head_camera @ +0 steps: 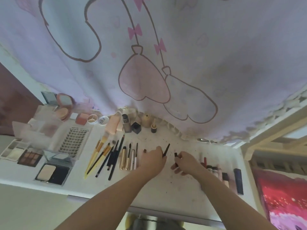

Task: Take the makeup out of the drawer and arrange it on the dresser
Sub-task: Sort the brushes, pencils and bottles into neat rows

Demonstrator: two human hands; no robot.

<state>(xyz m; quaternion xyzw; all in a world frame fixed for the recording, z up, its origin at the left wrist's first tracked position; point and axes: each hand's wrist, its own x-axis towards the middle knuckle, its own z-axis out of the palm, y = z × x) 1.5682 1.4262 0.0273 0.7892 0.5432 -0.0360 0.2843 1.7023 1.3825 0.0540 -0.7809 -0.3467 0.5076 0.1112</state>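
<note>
The thin black pencil (166, 149) is sitting in the middle of the counter (182, 193), pinched by the left hand (153, 159) just right of the row of brushes (106, 156). The right hand (186, 162) is gripping a small dark tube (176, 159). The person would do well laying the pencil parallel to that row, keeping even gaps and avoiding the lipsticks (216, 170) near the right edge.

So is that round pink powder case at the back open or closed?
Open. The round pink compact has its lid tipped up, showing the mirror inside, with the peach powder pan exposed below it.
</note>
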